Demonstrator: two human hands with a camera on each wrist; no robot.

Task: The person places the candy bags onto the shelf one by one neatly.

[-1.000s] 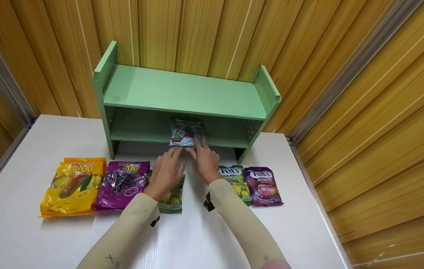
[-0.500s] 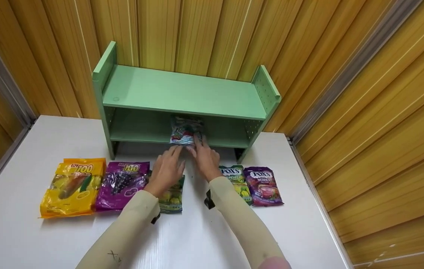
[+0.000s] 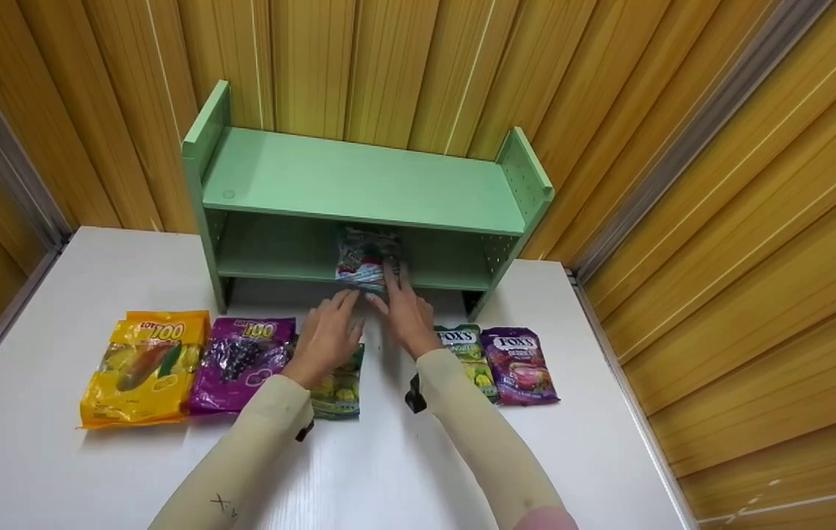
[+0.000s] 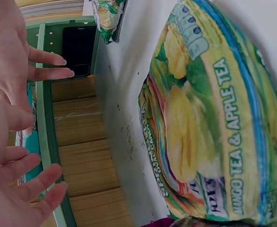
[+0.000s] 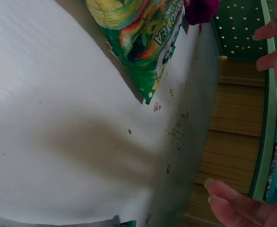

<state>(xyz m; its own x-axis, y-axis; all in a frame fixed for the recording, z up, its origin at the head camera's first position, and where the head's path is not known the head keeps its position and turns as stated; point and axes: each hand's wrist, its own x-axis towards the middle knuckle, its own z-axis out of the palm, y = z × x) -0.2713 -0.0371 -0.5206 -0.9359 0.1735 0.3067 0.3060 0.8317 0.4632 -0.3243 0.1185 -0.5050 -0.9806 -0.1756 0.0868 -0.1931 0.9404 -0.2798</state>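
Note:
A small bag of sweets [image 3: 360, 256], with red and teal print, leans back on the lower level of the green shelf [image 3: 278, 266]. My right hand [image 3: 408, 316] touches its lower right front with straight fingers. Fingertips of my left hand [image 3: 326, 335] reach its bottom edge at the shelf's front, thumb held away. In the left wrist view the left hand's fingers [image 4: 27, 189] are spread and loosely bent. A teal strip of the bag [image 5: 274, 177] shows behind the shelf edge in the right wrist view. Under the left hand lies a green Fox's candy bag [image 3: 337, 394], partly covered.
On the white table [image 3: 359, 471], a yellow bag [image 3: 146, 368] and a purple bag [image 3: 241, 368] lie at left. Another green Fox's bag [image 3: 473, 361] and a purple Fox's bag [image 3: 521, 368] lie at right. Wood-patterned walls [image 3: 388, 66] enclose the back and sides.
The small bag has tipped back and slid slightly deeper onto the lower shelf, its top moving away. Both hands stay nearly in place, and the bags on the table have not moved.

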